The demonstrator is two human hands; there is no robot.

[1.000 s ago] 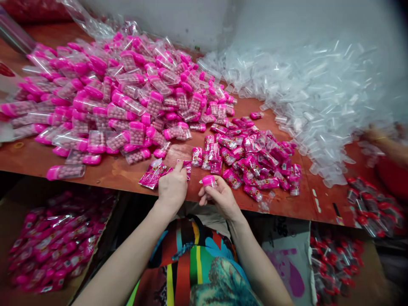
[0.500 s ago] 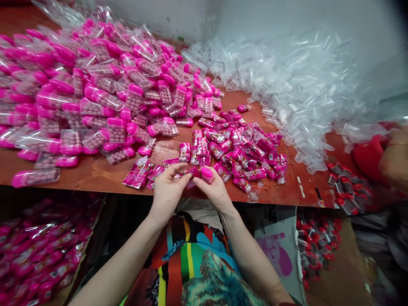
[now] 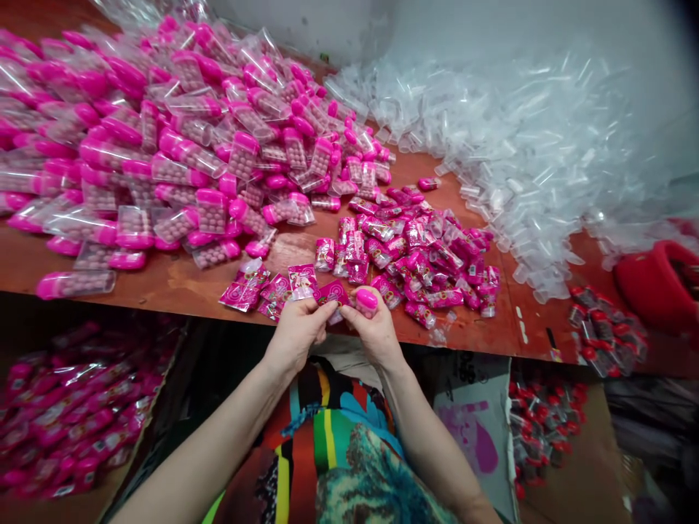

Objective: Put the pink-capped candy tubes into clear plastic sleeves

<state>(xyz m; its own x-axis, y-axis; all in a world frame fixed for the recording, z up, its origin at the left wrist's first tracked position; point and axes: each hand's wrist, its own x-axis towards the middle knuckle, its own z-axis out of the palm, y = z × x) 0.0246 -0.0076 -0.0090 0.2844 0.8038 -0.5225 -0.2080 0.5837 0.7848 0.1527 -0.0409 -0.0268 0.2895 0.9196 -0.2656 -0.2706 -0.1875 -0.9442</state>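
Pink-capped container (image 3: 366,297): in the right hand, cap up, just past the table's front edge; body mostly hidden by fingers.
Pink wrapper (image 3: 332,292): printed, between the two hands, just left of the cap.
Left hand (image 3: 295,335): pinching the wrapper's near edge, thumb against fingers.
Right hand (image 3: 378,336): curled round the capped container, thumb tip beside left fingertips; can't tell if it grips the wrapper too.
Loose wrappers (image 3: 243,286): few, on the table (image 3: 169,287), just beyond and left of left hand.
Wrapped pile (image 3: 431,255): shiny pink pieces, beyond and right of right hand.
Pink-cap heap (image 3: 191,160): big, left and back, clear bodies with pale pink balls.
Clear pile (image 3: 491,145): see-through plastic pieces, back right.
Red-cap cluster (image 3: 606,327): table's right end, next to a red vessel (image 3: 649,284).
Below table, left: open box of shiny pink pieces (image 3: 65,415).
Below table, right: more red-capped pieces (image 3: 546,429).
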